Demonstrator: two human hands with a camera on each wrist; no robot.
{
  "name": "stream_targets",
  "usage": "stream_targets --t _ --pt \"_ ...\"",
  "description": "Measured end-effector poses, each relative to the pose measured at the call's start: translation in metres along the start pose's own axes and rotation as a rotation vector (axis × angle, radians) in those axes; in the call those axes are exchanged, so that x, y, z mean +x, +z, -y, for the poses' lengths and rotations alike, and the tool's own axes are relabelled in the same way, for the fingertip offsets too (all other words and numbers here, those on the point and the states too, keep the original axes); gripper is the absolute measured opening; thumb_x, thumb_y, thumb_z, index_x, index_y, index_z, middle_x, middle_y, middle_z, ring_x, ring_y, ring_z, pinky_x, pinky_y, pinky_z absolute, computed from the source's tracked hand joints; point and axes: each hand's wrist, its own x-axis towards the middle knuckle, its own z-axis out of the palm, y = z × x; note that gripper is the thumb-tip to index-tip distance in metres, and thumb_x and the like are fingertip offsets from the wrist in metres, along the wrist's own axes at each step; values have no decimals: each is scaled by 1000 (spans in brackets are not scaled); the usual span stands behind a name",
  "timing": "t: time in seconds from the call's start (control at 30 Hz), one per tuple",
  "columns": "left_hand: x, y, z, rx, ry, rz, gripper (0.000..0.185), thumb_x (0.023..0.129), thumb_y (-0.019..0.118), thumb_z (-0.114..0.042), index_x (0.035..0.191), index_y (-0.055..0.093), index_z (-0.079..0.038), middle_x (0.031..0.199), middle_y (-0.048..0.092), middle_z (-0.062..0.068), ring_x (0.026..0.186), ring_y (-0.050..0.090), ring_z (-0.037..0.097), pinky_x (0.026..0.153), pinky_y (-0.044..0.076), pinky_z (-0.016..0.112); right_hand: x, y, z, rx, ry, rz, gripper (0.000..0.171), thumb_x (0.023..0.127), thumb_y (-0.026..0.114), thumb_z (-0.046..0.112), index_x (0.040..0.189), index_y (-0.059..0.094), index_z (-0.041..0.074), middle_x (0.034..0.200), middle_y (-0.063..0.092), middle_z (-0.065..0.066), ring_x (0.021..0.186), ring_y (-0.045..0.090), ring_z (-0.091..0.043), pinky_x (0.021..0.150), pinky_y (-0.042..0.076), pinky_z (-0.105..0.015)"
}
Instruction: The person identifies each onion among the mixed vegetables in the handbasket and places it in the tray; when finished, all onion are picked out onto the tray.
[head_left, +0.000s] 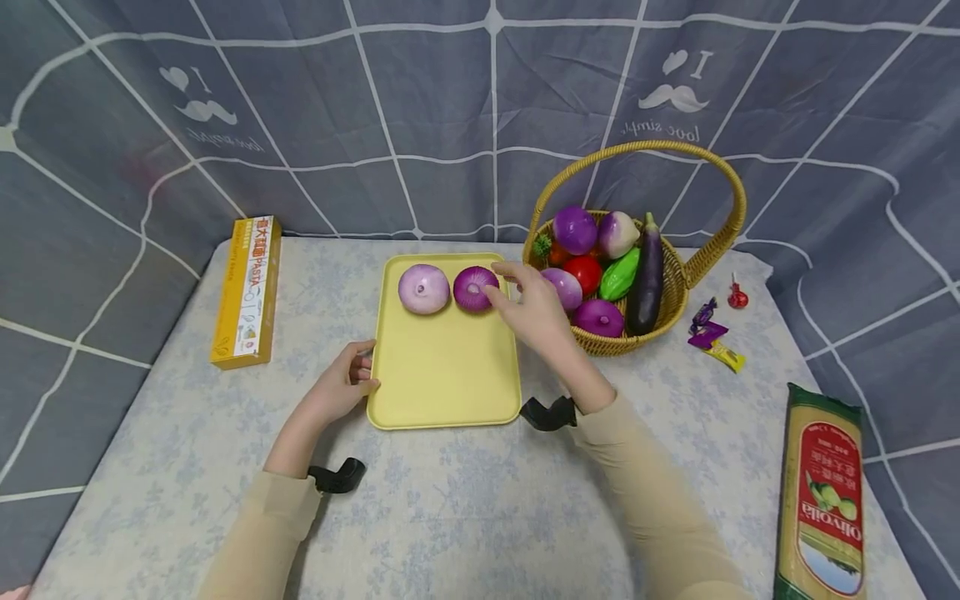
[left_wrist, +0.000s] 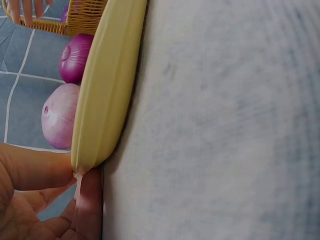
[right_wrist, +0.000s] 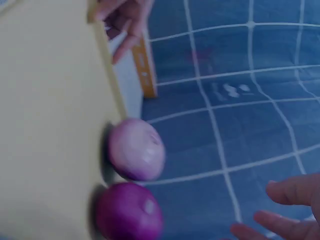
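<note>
A yellow tray [head_left: 442, 367] lies on the table with a pale purple onion [head_left: 423, 289] and a darker purple onion [head_left: 471, 298] side by side near its far edge. My left hand [head_left: 341, 387] pinches the tray's left edge, thumb on the rim and fingers beneath, as the left wrist view shows. Over the tray's far right corner is my right hand [head_left: 534, 308], its thumb and fingers spread beside the darker onion. In the right wrist view those fingers [right_wrist: 292, 192] are apart from the onion and hold nothing.
Right of the tray stands a wicker basket [head_left: 686, 279] with a tall handle, full of vegetables including an eggplant [head_left: 647, 279] and a tomato [head_left: 583, 273]. Wrapped candies [head_left: 707, 335] and a green-ended pasta bag [head_left: 821, 500] lie farther right. A yellow pasta box [head_left: 246, 292] is at left.
</note>
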Motion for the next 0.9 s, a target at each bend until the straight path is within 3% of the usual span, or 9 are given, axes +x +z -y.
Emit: stream_targets --t 0.23,0.53,0.73,0.9 --pt "-2 -2 -1 2 12 4 61 98 53 0 152 25 4 124 46 24 107 49 31 84 46 33 -17 -53 -28 39 -30 -34 38 97 62 23 130 60 5 131 62 -12 123 58 -29 105 46 -46" --pt "-2 -2 -1 -3 16 4 61 97 53 2 151 25 4 125 47 25 108 50 32 86 46 36 -29 -95 -73 33 48 -100 43 96 64 31 133 59 8 137 58 -11 130 52 -28 111 39 -48" --pt "-1 -2 -2 -7 11 1 61 97 52 2 151 25 4 125 46 25 108 49 32 86 46 36 -31 -110 -85 53 79 -43 49 96 65 31 139 53 9 141 55 -13 133 48 -31 113 36 -48" --pt "-1 -2 -3 -8 9 2 61 97 52 2 152 25 4 125 46 24 107 48 30 83 47 32 -27 -116 -93 9 82 44 55 95 65 34 141 50 7 143 52 -17 132 47 -37 111 37 -52"
